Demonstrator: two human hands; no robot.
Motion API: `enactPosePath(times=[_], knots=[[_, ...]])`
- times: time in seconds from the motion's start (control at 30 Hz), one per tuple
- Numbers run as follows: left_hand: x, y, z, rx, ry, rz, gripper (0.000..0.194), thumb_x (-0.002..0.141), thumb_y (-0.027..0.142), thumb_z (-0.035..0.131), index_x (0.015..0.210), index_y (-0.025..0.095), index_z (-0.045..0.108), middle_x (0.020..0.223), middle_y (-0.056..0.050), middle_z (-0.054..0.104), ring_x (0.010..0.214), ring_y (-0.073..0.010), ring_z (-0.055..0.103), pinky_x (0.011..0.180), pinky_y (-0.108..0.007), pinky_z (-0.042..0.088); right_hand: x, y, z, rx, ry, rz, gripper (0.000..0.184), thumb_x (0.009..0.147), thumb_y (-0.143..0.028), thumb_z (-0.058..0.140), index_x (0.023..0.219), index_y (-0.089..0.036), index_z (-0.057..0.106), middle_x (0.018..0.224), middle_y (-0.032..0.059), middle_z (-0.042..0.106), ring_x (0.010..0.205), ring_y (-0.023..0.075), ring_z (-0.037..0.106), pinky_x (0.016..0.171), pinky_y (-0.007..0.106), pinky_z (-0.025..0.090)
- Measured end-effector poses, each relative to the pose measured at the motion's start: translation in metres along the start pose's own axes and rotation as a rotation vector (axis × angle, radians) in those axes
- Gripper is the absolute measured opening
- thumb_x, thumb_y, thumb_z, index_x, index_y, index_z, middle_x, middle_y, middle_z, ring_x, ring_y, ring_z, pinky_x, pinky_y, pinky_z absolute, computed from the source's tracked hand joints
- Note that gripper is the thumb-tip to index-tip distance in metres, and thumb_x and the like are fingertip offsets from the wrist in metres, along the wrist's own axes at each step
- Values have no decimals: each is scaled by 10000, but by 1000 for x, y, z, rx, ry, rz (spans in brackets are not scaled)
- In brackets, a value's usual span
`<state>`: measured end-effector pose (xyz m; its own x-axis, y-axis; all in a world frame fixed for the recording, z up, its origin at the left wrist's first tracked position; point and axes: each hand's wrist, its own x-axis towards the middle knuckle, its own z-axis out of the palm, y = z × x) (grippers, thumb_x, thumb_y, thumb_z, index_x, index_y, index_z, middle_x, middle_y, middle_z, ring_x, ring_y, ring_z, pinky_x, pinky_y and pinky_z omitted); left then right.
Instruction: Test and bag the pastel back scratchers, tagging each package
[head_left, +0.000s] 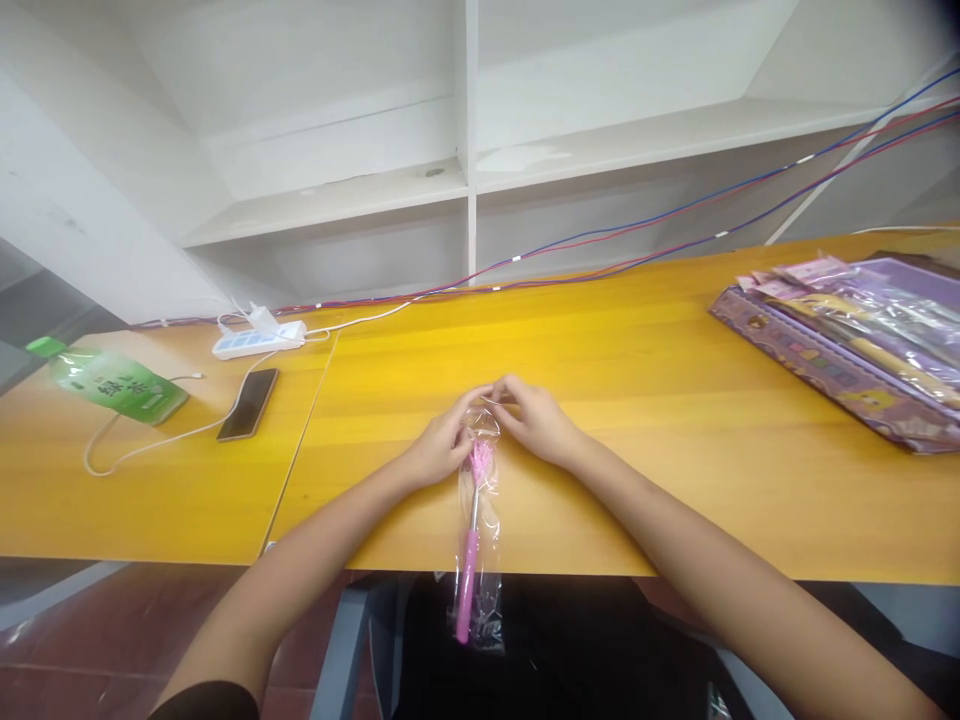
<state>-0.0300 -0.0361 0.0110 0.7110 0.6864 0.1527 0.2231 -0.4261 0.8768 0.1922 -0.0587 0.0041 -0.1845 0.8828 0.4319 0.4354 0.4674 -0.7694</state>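
A pink back scratcher [469,575] with a metal shaft and a small hand-shaped head lies inside a clear plastic bag [489,520]. The bag's lower end hangs over the table's front edge, above my lap. My left hand [444,440] closes on the bag's upper left side, beside the scratcher's head. At the top edge of the bag, my right hand [534,418] pinches the plastic, its fingertips almost meeting those of my left hand. The exact grip of the fingertips is partly hidden.
On the right lies a purple patterned box [832,375] with several plastic-wrapped items on it. To the left are a green drink bottle [120,383], a dark phone [248,404] and a white power strip [259,338]. Red and blue cables [600,235] run along the back, before white shelving [472,120].
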Motion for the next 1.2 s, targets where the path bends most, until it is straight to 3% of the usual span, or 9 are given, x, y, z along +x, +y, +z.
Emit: enactPosePath(times=[0.1,0.23,0.4,0.53,0.6,0.7,0.83,1.0,1.2], knots=[[-1,-3,2,-37,3,-4,733,909,149,528,1614,267,367,973,-40,690,577,-103,450,636,-270,442,1,-2,2,88,9,111,172,1016,-421,590,994,-265,524,943,33,749,848,217,738,767,354,569],[-2,-5,3,-90,60,-38,772,900,129,530,1609,300,280,1290,-102,678,605,-80,478,642,-249,457,4,-3,5,165,82,193,293,990,-532,606,941,-263,501,915,35,735,809,215,706,715,340,546],[3,2,-3,58,-15,29,620,814,39,496,1385,253,607,1387,-89,652,727,-113,555,718,-268,491,6,3,5,131,186,257,360,953,-600,628,951,-255,526,889,29,714,750,205,667,699,335,521],[4,0,-4,-33,-16,-39,790,796,29,496,1537,299,521,1543,-90,568,624,-68,504,628,-249,463,7,7,3,101,295,283,388,960,-633,611,940,-251,541,888,30,711,765,203,647,727,336,505],[3,-5,-2,-129,0,-125,837,816,51,532,1605,315,439,1495,-98,613,554,-39,457,571,-230,433,8,8,-1,122,384,293,390,976,-639,587,956,-252,546,918,37,713,824,212,653,774,347,506],[3,-11,0,-274,44,-175,828,835,98,633,1614,291,432,1386,-111,686,673,-76,603,653,-236,506,9,8,-9,48,453,242,404,985,-642,577,915,-245,595,948,48,664,902,225,619,816,362,489],[8,-10,-2,-473,85,-109,602,873,225,746,1459,228,607,1483,-159,630,1072,-210,718,922,-351,581,9,0,-14,8,311,131,451,1032,-615,526,823,-235,648,853,36,569,835,216,560,796,367,478],[12,-7,-4,-622,172,-156,481,906,391,771,1317,150,706,1290,-171,746,1079,-270,748,1009,-437,562,5,-12,-4,145,86,57,427,1073,-571,473,935,-240,705,821,36,554,789,208,587,777,383,537],[10,0,-4,-901,106,-238,548,912,403,732,1385,135,664,1185,-193,772,1044,-332,763,948,-506,578,3,-5,7,238,206,130,332,969,-556,673,1091,-250,629,1012,70,699,849,216,670,674,356,576]])
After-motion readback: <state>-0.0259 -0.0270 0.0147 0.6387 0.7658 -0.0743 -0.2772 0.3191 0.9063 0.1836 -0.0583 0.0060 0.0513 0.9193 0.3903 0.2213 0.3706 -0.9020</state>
